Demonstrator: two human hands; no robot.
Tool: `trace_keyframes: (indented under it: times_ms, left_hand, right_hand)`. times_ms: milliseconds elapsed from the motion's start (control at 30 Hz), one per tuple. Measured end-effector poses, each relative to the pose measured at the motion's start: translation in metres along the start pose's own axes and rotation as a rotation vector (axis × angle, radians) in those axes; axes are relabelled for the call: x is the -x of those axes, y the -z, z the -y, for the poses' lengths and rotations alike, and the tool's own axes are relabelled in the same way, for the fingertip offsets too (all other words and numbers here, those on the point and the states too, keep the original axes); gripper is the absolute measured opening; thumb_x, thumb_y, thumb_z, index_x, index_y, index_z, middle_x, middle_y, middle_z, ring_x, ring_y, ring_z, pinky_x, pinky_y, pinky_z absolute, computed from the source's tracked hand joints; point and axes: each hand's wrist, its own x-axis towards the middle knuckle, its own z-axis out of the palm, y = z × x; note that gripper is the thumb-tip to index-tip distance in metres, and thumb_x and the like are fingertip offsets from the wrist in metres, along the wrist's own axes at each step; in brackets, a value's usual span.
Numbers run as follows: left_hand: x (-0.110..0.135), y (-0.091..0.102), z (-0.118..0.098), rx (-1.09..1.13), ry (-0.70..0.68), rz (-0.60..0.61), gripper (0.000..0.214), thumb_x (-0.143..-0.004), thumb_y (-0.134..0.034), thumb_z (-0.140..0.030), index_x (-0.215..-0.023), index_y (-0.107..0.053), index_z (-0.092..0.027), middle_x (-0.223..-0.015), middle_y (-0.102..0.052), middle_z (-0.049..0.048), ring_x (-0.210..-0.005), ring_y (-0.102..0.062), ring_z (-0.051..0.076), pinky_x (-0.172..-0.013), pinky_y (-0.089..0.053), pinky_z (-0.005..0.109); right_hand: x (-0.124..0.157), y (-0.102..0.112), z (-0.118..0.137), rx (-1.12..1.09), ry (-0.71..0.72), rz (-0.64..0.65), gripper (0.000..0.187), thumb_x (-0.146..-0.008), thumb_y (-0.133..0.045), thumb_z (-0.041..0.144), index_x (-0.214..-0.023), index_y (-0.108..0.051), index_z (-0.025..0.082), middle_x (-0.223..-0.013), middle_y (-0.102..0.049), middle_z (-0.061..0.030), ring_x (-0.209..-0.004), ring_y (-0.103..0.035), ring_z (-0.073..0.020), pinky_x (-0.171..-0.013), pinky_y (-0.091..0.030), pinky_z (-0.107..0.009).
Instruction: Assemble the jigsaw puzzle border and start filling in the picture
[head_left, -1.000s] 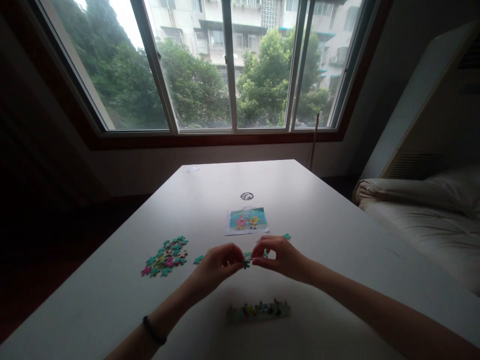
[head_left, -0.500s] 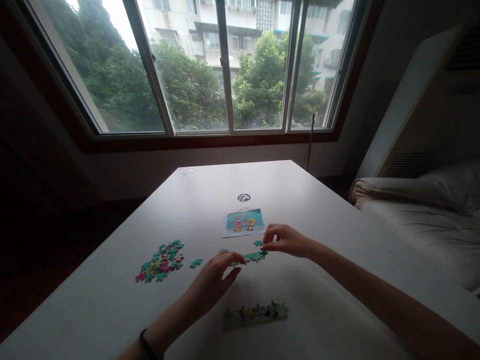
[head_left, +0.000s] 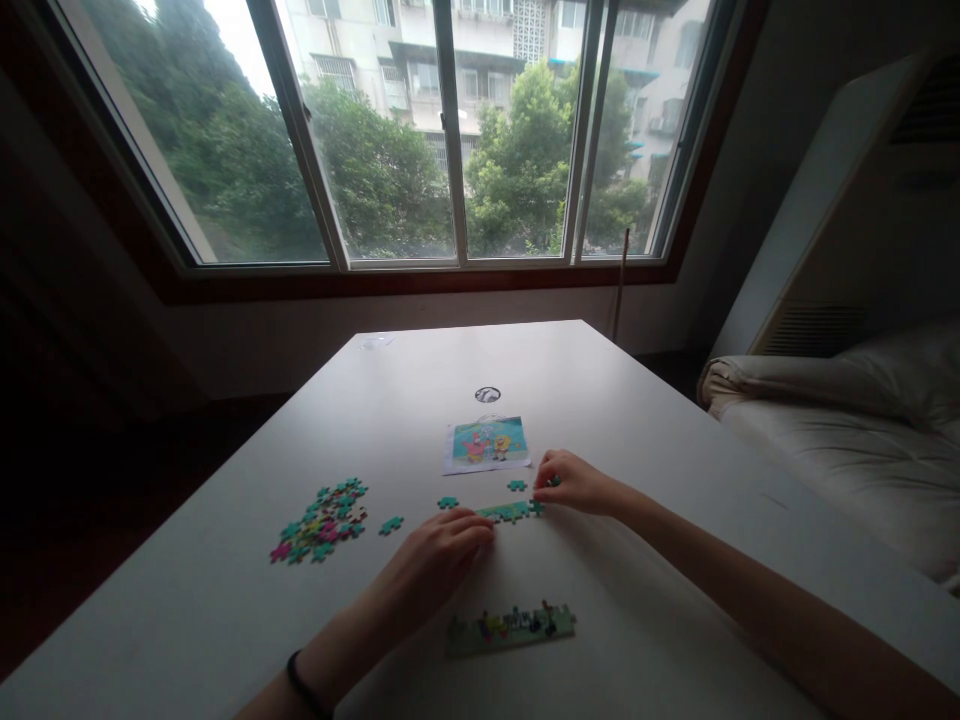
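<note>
Below frame centre, upper puzzle strip (head_left: 510, 512) flanked by left hand (head_left: 447, 543) and right hand (head_left: 576, 482), each grip's state unclear

Nine-o'clock end of joined pale-green puzzle strip (head_left: 511, 511) hidden behind bare left hand (head_left: 444, 545), teal jigsaw piece (head_left: 556, 481) mostly covered by bare right hand (head_left: 577, 485), pale padded sofa (head_left: 840, 450) cut off at three o'clock

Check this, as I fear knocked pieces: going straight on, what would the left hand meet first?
The left hand would probably meet the green row of puzzle pieces first, just ahead of its fingers; depth is unclear, so they may be touching.
</note>
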Motion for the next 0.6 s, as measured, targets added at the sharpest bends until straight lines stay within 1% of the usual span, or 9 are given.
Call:
trace_keyframes:
  times_ms: [100, 267, 367, 500, 600]
  left_hand:
    - [0.000, 0.000, 0.000, -0.003, -0.002, 0.008, 0.020, -0.088, -0.046, -0.011, -0.095, -0.062, -0.021, -0.104, -0.065, 0.0032, -0.096, -0.059, 0.017, -0.085, -0.048, 0.030]
    - [-0.001, 0.000, -0.001, -0.012, -0.012, 0.022, 0.019, -0.088, -0.046, -0.012, -0.093, -0.062, -0.021, -0.106, -0.065, 0.0030, -0.096, -0.059, 0.017, -0.086, -0.048, 0.030]
    - [-0.001, 0.000, 0.000, -0.016, -0.018, 0.018, 0.020, -0.088, -0.046, -0.013, -0.093, -0.062, -0.022, -0.106, -0.065, 0.0026, -0.097, -0.059, 0.017, -0.086, -0.048, 0.031]
    - [-0.001, -0.002, 0.003, -0.012, -0.036, 0.003, 0.021, -0.088, -0.045, -0.013, -0.094, -0.063, -0.022, -0.107, -0.065, 0.0027, -0.098, -0.059, 0.018, -0.086, -0.048, 0.032]
    - [0.000, -0.002, 0.004, -0.008, -0.044, -0.008, 0.022, -0.088, -0.044, -0.014, -0.095, -0.063, -0.022, -0.106, -0.066, 0.0040, -0.097, -0.059, 0.018, -0.086, -0.049, 0.032]
  right_hand:
    - [0.002, 0.002, -0.003, 0.030, -0.003, 0.016, 0.012, -0.069, -0.066, 0.021, -0.073, -0.073, 0.013, -0.082, -0.062, -0.0070, -0.079, -0.056, -0.0166, -0.070, -0.042, -0.022]
    - [0.007, 0.007, -0.005, 0.068, 0.025, 0.055, 0.012, -0.066, -0.067, 0.025, -0.072, -0.074, 0.017, -0.080, -0.064, -0.0053, -0.077, -0.057, -0.0163, -0.068, -0.041, -0.021]
    - [0.008, 0.014, -0.006, 0.120, 0.019, 0.030, 0.014, -0.068, -0.066, 0.027, -0.074, -0.073, 0.017, -0.079, -0.065, -0.0056, -0.074, -0.057, -0.0160, -0.065, -0.041, -0.022]
    - [0.007, 0.028, -0.013, 0.216, -0.046, -0.026, 0.016, -0.071, -0.063, 0.029, -0.074, -0.072, 0.017, -0.079, -0.067, -0.0065, -0.069, -0.057, -0.0153, -0.059, -0.039, -0.023]
    - [0.008, 0.035, -0.016, 0.266, -0.108, -0.002, 0.019, -0.070, -0.063, 0.034, -0.073, -0.072, 0.017, -0.076, -0.068, -0.0060, -0.066, -0.058, -0.0156, -0.055, -0.037, -0.023]
